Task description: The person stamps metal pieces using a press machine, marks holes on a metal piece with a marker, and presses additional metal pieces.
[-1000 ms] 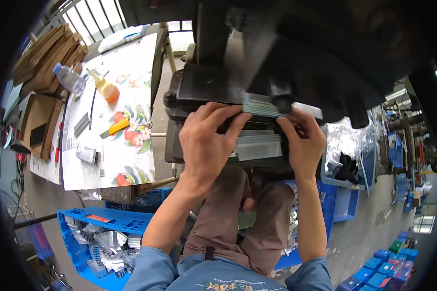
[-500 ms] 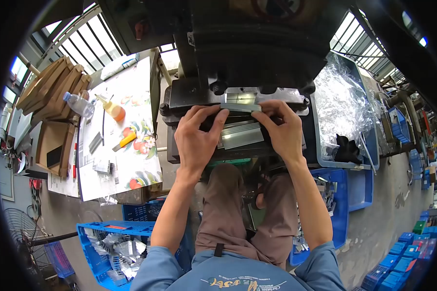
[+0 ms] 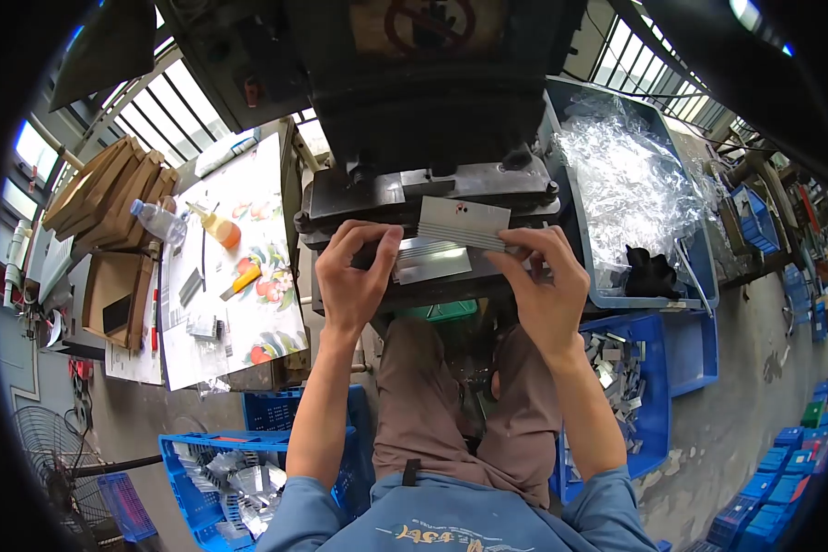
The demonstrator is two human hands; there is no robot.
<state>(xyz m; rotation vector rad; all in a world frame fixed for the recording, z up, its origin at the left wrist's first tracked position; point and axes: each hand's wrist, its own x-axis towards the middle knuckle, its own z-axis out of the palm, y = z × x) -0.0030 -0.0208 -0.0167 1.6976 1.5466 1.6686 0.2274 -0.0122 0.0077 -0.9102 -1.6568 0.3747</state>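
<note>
My right hand (image 3: 552,285) pinches the lower right corner of a finned aluminium heat sink (image 3: 465,219), its flat face with small holes turned up and its ribs along the near edge. My left hand (image 3: 351,281) is off that piece, a little to its left; thumb and index fingertips come together with nothing visible between them. Below the held piece, a second finned aluminium heat sink (image 3: 434,265) lies on the front of the press. The dark press bed (image 3: 354,195) is just behind both hands, under the press's upper part (image 3: 432,101).
Left is a table (image 3: 179,345) with a bottle (image 3: 159,221), a glue bottle (image 3: 219,230), a yellow cutter (image 3: 242,281) and wooden trays. Right stands a grey-blue bin (image 3: 607,296) with plastic film. Blue crates (image 3: 184,501) of metal parts flank my legs.
The heat sink, edge-on between both hands before, is now tilted with its flat face up. My left hand has let go and moved slightly left. The whole view has shifted.
</note>
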